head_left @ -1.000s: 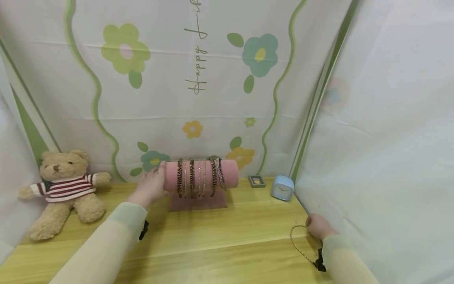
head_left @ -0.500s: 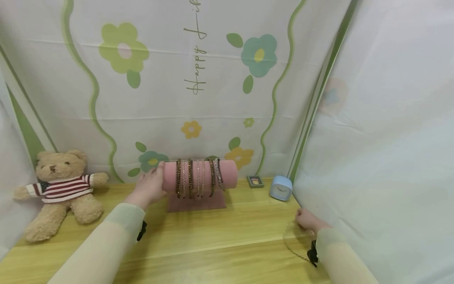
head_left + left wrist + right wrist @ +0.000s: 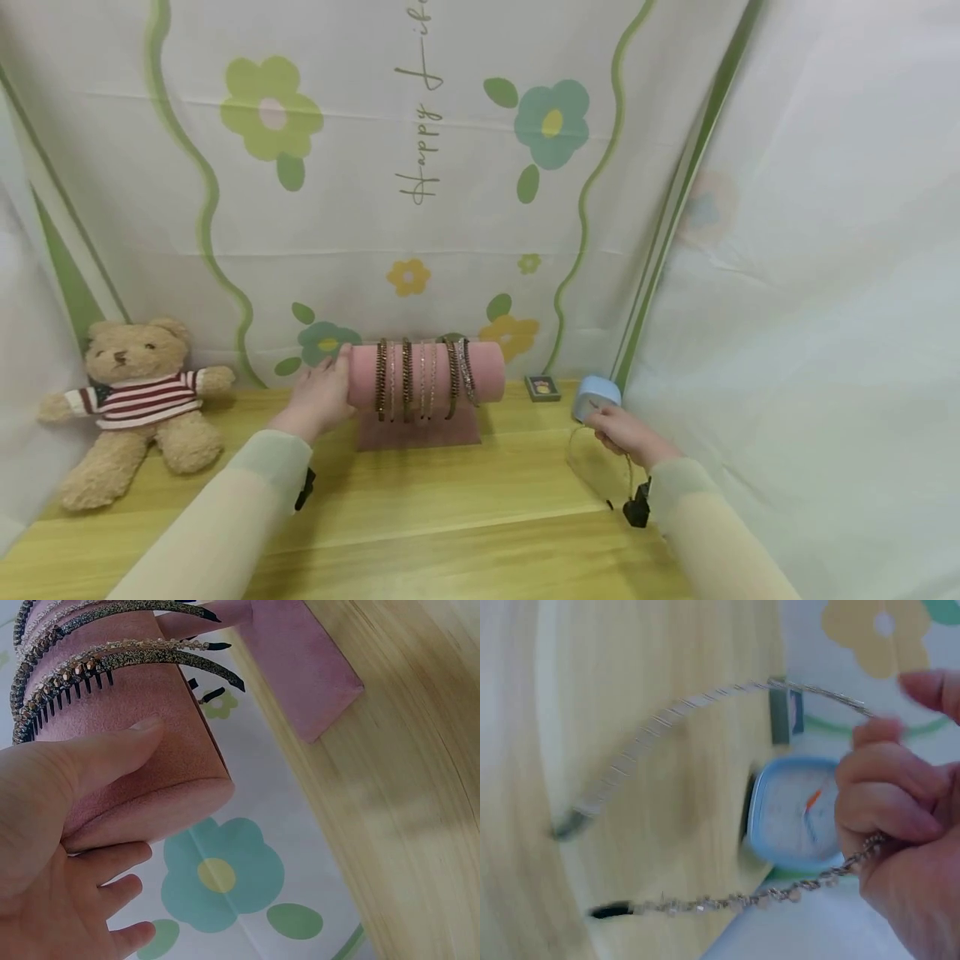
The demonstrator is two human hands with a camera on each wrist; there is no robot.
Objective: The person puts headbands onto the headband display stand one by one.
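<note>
A pink velvet headband stand [image 3: 491,372] holds several beaded headbands [image 3: 407,379], dark and light. My left hand [image 3: 320,402] grips the left end of its roll. In the left wrist view the thumb [image 3: 120,755] lies on the velvet and other fingers reach under the end face. My right hand [image 3: 628,435], fingers curled, holds a thin headband [image 3: 739,901] with light beads and dark tips. It hangs off the table, its tips pointing away from the hand in the right wrist view. Behind the right hand stands a blue clock [image 3: 597,390], partly covered.
A teddy bear [image 3: 150,408] in a striped sweater sits at the left. A small framed box [image 3: 542,388] lies between stand and clock. White flowered cloth [image 3: 450,217] walls the back and sides of the wooden table [image 3: 420,533].
My right hand has moved left and farther back with the headband, from the right-hand cloth to in front of the clock. The left hand keeps its place on the stand.
</note>
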